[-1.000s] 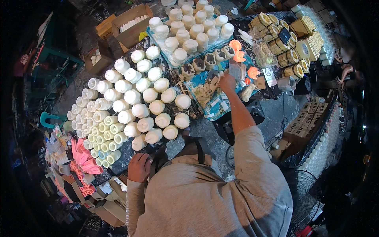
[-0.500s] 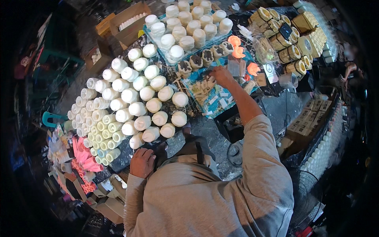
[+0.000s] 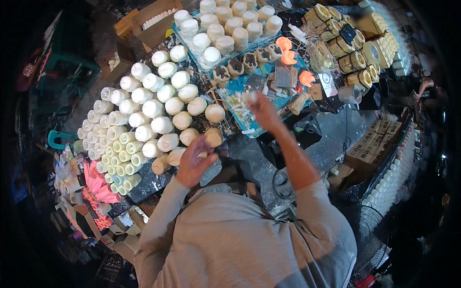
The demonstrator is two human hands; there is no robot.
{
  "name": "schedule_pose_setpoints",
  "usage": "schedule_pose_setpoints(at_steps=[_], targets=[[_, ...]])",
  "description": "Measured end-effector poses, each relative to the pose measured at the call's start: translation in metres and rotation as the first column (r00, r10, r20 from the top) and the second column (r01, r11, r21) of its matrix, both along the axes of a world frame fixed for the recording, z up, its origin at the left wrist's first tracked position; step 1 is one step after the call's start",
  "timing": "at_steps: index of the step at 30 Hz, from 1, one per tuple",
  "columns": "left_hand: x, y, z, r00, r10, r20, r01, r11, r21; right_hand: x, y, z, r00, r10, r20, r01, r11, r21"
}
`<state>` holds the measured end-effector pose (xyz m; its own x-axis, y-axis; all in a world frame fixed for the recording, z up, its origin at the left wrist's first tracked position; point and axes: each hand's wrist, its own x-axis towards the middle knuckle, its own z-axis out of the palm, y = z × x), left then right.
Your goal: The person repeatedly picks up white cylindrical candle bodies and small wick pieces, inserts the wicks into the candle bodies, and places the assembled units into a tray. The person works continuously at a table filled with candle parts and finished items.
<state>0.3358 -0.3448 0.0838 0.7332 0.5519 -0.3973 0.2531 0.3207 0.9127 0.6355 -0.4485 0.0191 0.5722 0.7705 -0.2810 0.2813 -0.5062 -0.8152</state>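
Note:
My left hand (image 3: pixel 193 165) is raised beside the near right edge of a group of white pillar candles (image 3: pixel 153 108). Its fingers and thumb are apart, close to a cream candle (image 3: pixel 213 138), and they seem to hold nothing. My right hand (image 3: pixel 263 113), blurred, hovers over the front of a blue sheet (image 3: pixel 250 126) strewn with small pale pieces. A small white piece (image 3: pixel 250 97) shows at its pinched fingertips; its exact kind is too blurred to tell. Several candles with dark patterned tops (image 3: pixel 236 67) stand behind that sheet.
More white candles stand on a blue tray (image 3: pixel 204 67) at the back. Orange flower-shaped pieces (image 3: pixel 306 78) lie beside a clear block (image 3: pixel 286 76). Yellowish cylinders (image 3: pixel 352 63) are at back right. An open carton (image 3: pixel 355 165) stands right, a fan (image 3: pixel 370 230) at lower right.
My left hand has risen from beside my waist toward the near candles, its fingers spreading. My right hand has drawn back toward me from the pale pieces, with a small white piece at its fingertips.

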Motion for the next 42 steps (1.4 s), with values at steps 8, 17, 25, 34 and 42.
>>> schedule_pose_setpoints(at_steps=[8,17,25,34,42], targets=[[0.067,-0.01,-0.06,0.94,0.278,-0.197,-0.324,0.549,-0.77,-0.099,-0.018,0.061,0.966,0.099,-0.239,-0.07,0.989,0.128],[0.103,-0.008,-0.088,0.982,-0.188,-0.033,0.136,0.807,-0.575,-0.021,-0.045,-0.055,0.936,0.15,0.319,-0.181,0.981,0.071],[0.141,-0.047,-0.124,0.555,-0.476,-0.682,0.821,0.181,0.542,0.023,-0.062,-0.13,0.585,0.461,0.668,-0.492,0.856,-0.16],[0.173,-0.043,-0.162,0.378,-0.471,-0.797,0.926,0.204,0.319,0.006,-0.052,-0.125,0.936,-0.162,-0.311,0.29,0.856,0.428],[0.145,-0.027,-0.14,0.681,-0.614,-0.398,0.729,0.517,0.449,0.052,-0.129,-0.067,0.905,-0.317,-0.284,0.361,0.926,0.115]])
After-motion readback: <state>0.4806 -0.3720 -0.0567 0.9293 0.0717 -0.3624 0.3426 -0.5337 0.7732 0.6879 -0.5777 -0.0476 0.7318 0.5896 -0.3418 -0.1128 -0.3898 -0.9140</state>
